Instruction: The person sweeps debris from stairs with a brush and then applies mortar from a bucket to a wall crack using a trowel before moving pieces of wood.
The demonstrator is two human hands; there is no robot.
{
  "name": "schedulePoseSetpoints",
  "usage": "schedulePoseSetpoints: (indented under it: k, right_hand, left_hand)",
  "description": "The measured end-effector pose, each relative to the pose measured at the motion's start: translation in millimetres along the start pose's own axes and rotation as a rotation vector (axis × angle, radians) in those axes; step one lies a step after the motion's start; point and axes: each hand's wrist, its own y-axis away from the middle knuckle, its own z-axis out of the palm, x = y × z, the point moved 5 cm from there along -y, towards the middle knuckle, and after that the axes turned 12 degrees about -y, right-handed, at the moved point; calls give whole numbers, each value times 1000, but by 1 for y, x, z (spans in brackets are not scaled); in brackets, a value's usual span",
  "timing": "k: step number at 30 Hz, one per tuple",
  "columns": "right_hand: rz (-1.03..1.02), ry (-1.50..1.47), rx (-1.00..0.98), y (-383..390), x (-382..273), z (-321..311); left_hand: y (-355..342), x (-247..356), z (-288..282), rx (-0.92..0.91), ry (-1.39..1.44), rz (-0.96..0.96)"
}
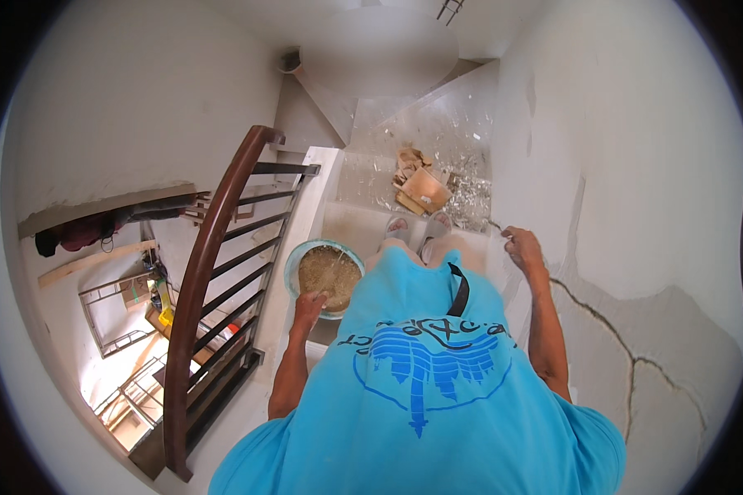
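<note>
My left hand is at the near-left rim of a round light-blue basin, its fingers bent over the edge. Inside lies a wet-looking brown, grainy mix. On the other side, my right hand is raised beside the right wall, fingers curled together close to a dark line in the surface. Whether something small sits in its fingertips is too small to make out. From near that hand a long crack runs down the grey-patched wall and forks.
Torn brown cardboard and pale scattered debris lie on the stair ahead of my slippered feet. A stair railing with a brown handrail and dark bars stands left, above a drop to a lower room with metal frames.
</note>
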Motion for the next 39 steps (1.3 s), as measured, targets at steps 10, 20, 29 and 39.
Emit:
schedulePoseSetpoints:
  k: [10,20,29,39]
  right_hand:
    - [-95,-143,-109,-75,52,59]
    - [180,26,-136,-99,128,59]
    - [-90,319,-320,-281,159,97]
    - [-538,118,-232,-527,-232,93]
  left_hand:
    - [-10,-9,41,-75,48,-87]
    - [-62,-10,68,-86,-109,115]
    - [-156,-5,76,-144,95,-64]
    - [-185,28,46,-39,268,-266]
